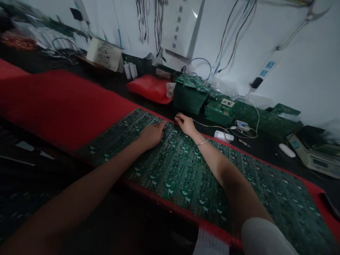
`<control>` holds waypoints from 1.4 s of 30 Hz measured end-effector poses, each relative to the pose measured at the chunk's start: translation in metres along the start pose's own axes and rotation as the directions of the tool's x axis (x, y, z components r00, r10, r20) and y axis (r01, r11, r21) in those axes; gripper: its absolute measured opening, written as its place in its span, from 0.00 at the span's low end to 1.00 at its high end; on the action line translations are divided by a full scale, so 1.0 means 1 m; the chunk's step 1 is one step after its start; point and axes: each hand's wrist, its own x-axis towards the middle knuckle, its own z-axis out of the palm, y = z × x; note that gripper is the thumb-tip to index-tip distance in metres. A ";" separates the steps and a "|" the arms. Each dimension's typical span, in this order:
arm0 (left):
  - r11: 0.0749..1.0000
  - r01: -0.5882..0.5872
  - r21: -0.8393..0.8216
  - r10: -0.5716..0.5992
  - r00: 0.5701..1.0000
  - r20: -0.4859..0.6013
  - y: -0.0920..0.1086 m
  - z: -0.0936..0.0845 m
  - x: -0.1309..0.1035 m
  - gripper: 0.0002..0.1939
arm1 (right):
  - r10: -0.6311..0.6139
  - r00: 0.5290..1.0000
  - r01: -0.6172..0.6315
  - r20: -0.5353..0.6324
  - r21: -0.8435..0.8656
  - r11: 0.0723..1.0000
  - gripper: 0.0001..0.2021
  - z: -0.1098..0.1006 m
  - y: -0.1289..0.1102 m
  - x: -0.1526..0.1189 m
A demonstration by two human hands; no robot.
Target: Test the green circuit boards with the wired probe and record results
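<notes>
Green circuit boards (175, 170) lie side by side in a long row on a red sheet. My left hand (152, 135) rests on them near their far edge, its index finger stretched out over the components and nothing in its grasp. Just to its right, my right hand (187, 124) is closed in a pinch at the same edge. A thin cable (209, 125) loops out at those fingertips and runs right to a small white device (241, 125) with a screen. The cable's tip is hidden by the fingers.
Behind the boards stand tall stacks of green circuit boards (190, 97) and a red bag (151, 88). A white roll (223, 136) lies close to my right forearm. Further right are a white oval object (287, 150) and a scale (316, 156). Red sheeting (58, 102) covers the left side.
</notes>
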 end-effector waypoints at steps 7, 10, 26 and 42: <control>0.998 0.011 -0.066 -0.013 0.999 -0.040 0.001 0.005 -0.003 0.27 | 0.011 0.999 -0.010 0.034 -0.036 0.999 0.09 0.002 0.001 -0.001; 0.974 0.032 -0.225 -0.055 0.994 -0.094 -0.009 0.003 -0.001 0.27 | 0.027 0.999 -0.025 0.046 -0.042 0.999 0.09 0.003 0.003 -0.001; 0.962 0.100 -0.254 -0.128 0.987 -0.096 -0.092 -0.007 0.046 0.11 | 0.027 0.999 -0.026 0.036 -0.026 0.999 0.11 0.005 0.007 -0.002; 0.984 0.142 -0.108 -0.155 0.981 -0.115 -0.078 -0.013 0.038 0.16 | 0.032 0.999 -0.030 0.028 -0.068 0.997 0.09 0.007 0.007 -0.003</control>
